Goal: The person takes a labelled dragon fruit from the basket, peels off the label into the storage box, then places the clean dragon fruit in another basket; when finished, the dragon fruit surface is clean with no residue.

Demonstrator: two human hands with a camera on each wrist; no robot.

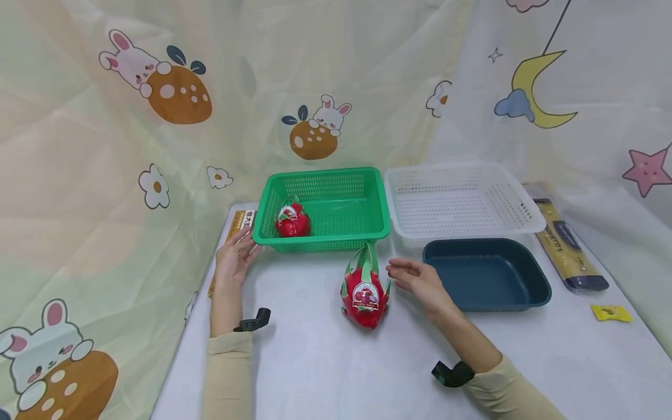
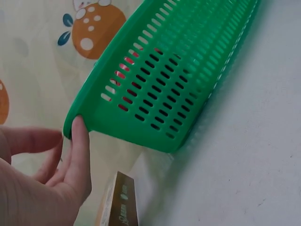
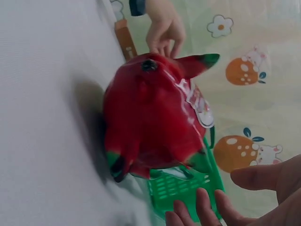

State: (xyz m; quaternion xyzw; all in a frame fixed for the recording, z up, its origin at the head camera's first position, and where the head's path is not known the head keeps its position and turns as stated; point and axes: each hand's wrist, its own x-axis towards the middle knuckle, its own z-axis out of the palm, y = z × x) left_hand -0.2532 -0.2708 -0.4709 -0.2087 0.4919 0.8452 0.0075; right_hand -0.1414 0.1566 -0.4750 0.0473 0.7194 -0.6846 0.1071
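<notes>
Got front dragon fruit (image 1: 366,294) lying lengthwise near-to-far, leaves (image 1: 371,258) toward green plastic basket (image 1: 341,216), glossy red, white-labelled, beside loose-fingered, empty right hand (image 1: 420,283), with rim (image 1: 325,240) pinched in left hand (image 1: 234,256)

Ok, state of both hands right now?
Left hand: pinching the green basket at its rim corner.
Right hand: open, holding nothing, beside the nearer dragon fruit.

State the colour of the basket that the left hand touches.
The basket is green, showing best in the head view.
</notes>
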